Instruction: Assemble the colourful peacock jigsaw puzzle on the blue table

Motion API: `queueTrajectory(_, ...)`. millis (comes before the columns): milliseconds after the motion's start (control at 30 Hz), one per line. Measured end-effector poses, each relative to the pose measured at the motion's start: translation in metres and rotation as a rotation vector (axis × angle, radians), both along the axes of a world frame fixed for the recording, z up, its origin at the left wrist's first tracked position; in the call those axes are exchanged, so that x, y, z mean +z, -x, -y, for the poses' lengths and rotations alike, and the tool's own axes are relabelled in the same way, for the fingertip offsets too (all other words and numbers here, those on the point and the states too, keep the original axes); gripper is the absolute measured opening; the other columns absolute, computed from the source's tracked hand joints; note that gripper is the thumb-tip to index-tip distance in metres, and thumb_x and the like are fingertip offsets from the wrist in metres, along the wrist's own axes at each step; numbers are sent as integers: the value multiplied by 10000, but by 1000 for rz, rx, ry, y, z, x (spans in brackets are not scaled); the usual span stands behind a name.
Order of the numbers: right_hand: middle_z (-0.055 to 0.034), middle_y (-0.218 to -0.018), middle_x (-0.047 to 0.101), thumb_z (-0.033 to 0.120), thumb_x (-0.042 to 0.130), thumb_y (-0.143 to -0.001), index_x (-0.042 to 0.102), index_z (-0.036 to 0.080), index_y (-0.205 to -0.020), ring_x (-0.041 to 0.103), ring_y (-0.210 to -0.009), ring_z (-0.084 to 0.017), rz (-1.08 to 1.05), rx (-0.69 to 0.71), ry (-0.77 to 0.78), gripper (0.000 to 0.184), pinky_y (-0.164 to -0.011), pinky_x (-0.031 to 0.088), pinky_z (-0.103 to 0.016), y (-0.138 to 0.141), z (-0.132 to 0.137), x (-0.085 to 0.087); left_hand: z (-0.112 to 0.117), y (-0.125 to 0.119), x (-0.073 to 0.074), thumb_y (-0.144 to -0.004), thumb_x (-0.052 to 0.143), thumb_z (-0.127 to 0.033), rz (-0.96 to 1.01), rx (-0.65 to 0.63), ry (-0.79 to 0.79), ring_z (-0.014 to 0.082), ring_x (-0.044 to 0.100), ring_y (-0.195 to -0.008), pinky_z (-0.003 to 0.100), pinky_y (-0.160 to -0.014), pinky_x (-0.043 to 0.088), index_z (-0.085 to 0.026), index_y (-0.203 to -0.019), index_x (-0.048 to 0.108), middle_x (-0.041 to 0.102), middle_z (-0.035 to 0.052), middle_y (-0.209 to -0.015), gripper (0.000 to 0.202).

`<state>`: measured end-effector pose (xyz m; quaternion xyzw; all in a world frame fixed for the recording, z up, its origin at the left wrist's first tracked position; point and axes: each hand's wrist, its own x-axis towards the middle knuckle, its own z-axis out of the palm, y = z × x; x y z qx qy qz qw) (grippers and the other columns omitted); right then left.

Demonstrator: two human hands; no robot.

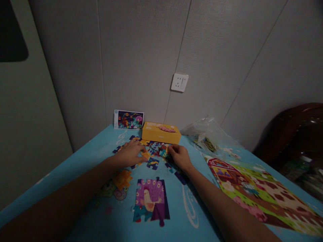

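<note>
My left hand (130,154) lies palm down over the loose jigsaw pieces (152,163), its fingers apart and nothing seen in them. My right hand (179,156) pinches a colourful puzzle piece (164,151) at the right side of the same pile; the fingertips partly cover it. Closer to me, between my forearms, lies a joined puzzle section (151,201) with a pale bird on a purple fan of feathers. Parts of the pile are hidden under my left hand.
A yellow box (160,133) stands behind the pile, beside a picture card (129,120) propped upright. A clear plastic bag (209,134) with contents sits at back right. A farm-scene puzzle (257,191) covers the right side of the blue tablecloth (113,218). A dark red chair (297,134) stands beyond.
</note>
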<state>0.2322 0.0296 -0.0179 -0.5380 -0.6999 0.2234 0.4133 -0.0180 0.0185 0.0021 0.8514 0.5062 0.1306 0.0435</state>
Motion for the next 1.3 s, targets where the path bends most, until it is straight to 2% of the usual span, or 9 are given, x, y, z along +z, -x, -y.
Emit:
queueTrajectory(333,-13,-579,592,361,460,-804,606,149,-648,513,-539,-130,8,-3,11,302,-510,349,-224,2,3,3,5,-3,3,-656,665,-554,75,62,69,316,466,-1104,432,-897,384,-209,-930,629,559,89,-1073,442)
queueTrajectory(433,-8,-579,587,359,458,-807,606,152,-650,506,-534,-128,14,-10,5,298,-506,343,-222,1,2,2,3,-4,2,-688,668,-439,118,10,43,276,501,-1053,380,-867,393,-204,-879,608,587,54,-1004,308)
queueTrajectory(500,-6,-576,580,359,456,-809,606,153,-654,501,-531,-127,20,-12,-4,298,-501,339,-221,0,1,1,1,-5,1,-707,658,-320,198,-23,24,227,537,-976,331,-826,408,-211,-928,589,601,25,-961,256)
queueTrajectory(633,-10,-568,576,368,453,-810,606,151,-644,503,-534,-131,29,-15,-12,313,-493,331,-221,-1,0,0,-3,-5,3,-753,582,-174,338,-14,-58,182,562,-898,298,-818,417,-215,-1149,529,618,17,-941,402)
queueTrajectory(733,-14,-572,584,364,451,-809,613,150,-646,504,-535,-131,31,-17,-15,314,-495,334,-221,0,1,1,-1,-3,5,-773,527,-146,278,-65,-104,205,548,-963,337,-905,385,-222,-1118,582,635,31,-942,357)
queueTrajectory(900,-16,-573,588,359,455,-801,614,152,-639,513,-541,-136,31,-23,-14,308,-503,344,-225,0,3,3,-2,2,-1,-639,529,-63,134,-199,-12,231,509,-1060,350,-971,350,-268,-1057,646,646,12,-1030,480)
queueTrajectory(1000,-14,-583,596,351,451,-805,619,152,-654,514,-539,-133,27,-14,-7,302,-504,351,-224,1,3,3,-13,5,-8,-724,513,-137,215,-89,-124,229,480,-1099,348,-986,350,-245,-1119,635,610,42,-1118,427)
queueTrajectory(1133,-19,-582,593,351,456,-809,613,149,-642,514,-543,-132,33,-8,-9,305,-498,345,-223,4,2,2,-25,8,-16,-848,483,-434,139,129,-138,310,354,-1244,485,-996,307,-334,-1329,481,478,84,-1307,491)
queueTrajectory(1300,-29,-599,612,341,460,-810,627,146,-653,535,-554,-136,40,-6,-12,302,-513,362,-229,6,0,1,-27,4,-17,-858,432,-557,13,84,-66,360,358,-1230,585,-938,284,-410,-1245,538,508,79,-1295,427)
